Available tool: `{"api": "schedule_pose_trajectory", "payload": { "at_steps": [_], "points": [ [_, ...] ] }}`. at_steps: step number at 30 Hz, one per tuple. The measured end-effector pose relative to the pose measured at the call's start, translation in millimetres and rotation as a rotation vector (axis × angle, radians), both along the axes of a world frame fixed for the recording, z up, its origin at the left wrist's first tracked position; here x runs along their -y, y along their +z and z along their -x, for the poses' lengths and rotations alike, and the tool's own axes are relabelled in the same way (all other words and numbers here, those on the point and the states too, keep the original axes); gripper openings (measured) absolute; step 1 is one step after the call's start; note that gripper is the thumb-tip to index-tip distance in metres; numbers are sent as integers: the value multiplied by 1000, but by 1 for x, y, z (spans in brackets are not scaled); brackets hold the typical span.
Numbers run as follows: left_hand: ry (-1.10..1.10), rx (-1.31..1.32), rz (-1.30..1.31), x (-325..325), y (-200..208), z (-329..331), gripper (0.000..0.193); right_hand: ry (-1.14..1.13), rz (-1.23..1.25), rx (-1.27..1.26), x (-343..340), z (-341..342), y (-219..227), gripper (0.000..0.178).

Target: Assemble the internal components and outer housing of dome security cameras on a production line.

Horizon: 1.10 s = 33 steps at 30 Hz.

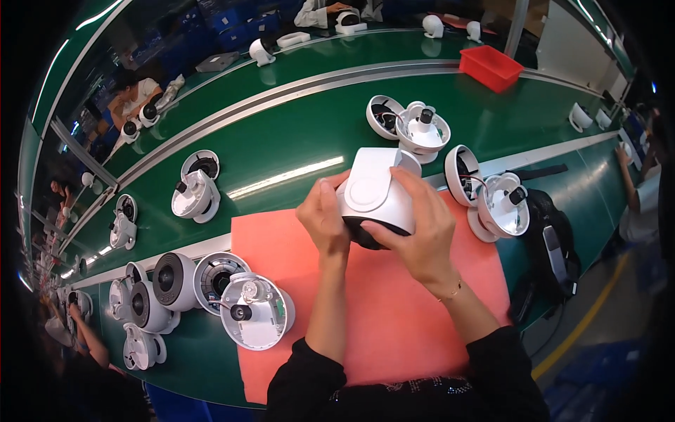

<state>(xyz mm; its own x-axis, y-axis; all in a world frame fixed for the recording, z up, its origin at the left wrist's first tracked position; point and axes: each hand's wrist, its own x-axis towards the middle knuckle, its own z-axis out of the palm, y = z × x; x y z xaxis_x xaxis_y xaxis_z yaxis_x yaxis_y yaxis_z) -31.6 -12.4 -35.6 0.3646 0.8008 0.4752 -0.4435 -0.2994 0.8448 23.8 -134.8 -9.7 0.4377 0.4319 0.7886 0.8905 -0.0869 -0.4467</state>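
Observation:
A white rounded security camera (370, 191) with a black lower face is held up between my hands, above an orange-pink mat (394, 330). My left hand (325, 218) is closed around its left side. With the fingers on its arm and the thumb at its black face, my right hand (427, 228) grips the right side. An opened camera (256, 313), its white inner plate and black lens showing, sits at the mat's left edge. Off the mat's upper right corner stands another opened camera (503, 207), its cover joined by wires.
More opened cameras (424, 130) stand on the green conveyor (295, 137) ahead. Closed camera balls (174, 281) cluster at the left. A red bin (491, 68) is at the far right, a black bag (541, 232) at the right. Other people work along the line.

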Motion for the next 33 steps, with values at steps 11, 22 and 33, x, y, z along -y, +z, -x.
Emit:
{"api": "schedule_pose_trajectory", "payload": {
  "at_steps": [11, 22, 33],
  "points": [
    [-228, -50, 199, -7, 21, 5, 58, 529, -161, -1132, -30, -83, -15, 40],
    [-246, -317, 274, -29, 15, 18, 52, 725, 69, -1721, -71, -119, -29, 34],
    [-456, -202, 498, -24, 0, 2, 54, 420, 208, -1136, -61, -90, 17, 70]
  ]
}}
